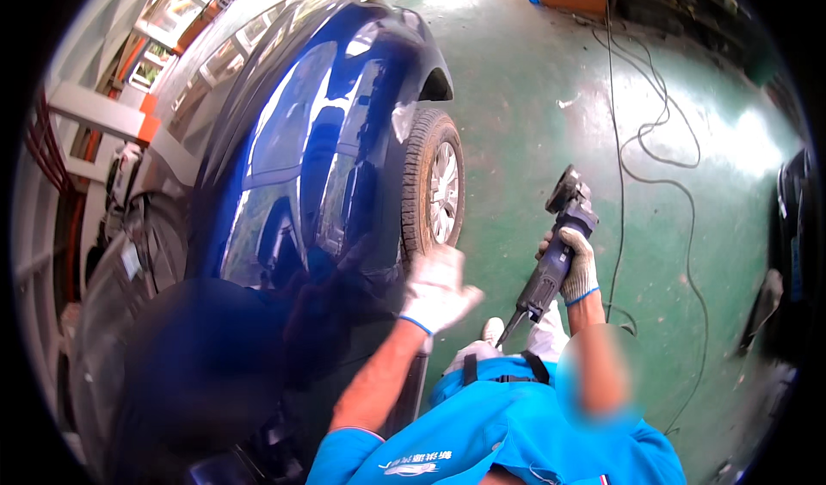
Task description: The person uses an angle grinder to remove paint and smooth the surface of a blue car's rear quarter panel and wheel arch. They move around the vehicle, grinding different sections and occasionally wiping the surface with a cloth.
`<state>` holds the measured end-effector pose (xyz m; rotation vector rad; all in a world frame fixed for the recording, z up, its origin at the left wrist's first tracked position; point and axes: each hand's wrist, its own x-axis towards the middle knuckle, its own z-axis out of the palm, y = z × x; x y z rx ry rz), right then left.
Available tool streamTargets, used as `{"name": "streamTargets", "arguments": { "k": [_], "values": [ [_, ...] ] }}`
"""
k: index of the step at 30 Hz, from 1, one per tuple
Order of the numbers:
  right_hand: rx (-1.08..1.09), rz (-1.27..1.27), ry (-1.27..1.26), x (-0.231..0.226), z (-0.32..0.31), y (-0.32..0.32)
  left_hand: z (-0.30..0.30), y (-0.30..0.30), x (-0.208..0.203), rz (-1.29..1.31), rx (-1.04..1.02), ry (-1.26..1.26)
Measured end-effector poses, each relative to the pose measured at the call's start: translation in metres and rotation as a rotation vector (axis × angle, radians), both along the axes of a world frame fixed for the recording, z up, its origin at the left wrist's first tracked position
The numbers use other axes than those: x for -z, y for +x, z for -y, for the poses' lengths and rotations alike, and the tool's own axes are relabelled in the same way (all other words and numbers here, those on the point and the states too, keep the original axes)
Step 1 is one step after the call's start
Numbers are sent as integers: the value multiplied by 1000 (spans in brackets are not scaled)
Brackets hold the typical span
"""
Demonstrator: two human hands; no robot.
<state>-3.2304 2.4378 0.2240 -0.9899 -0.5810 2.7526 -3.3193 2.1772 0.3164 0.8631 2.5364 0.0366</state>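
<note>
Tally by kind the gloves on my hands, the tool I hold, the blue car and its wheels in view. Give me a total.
Gloves: 2, on the left hand and right hand
Power tool: 1, in the right hand
Blue car: 1
Wheel: 1
Total: 5

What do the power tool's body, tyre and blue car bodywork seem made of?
Power tool's body: likely hard plastic, low sheen, moulded-looking. Tyre: rubber, dull, with grooved tread. Blue car bodywork: glossy paint, sharp reflections; probably metal beneath, though plastic is possible.

Glossy car body (pixel 310 162), plastic power tool (pixel 547 277), knit gloves (pixel 434 291)
</note>
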Motion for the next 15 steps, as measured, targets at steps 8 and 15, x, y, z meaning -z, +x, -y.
{"name": "streamTargets", "arguments": {
  "k": [8,15],
  "values": [
    [40,1,-151,51,-42,-16,69,-103,-7,-419,493,-571],
    [-1,65,-162,85,-82,-20,-3,-177,21,-461,467,-707]
  ]
}}
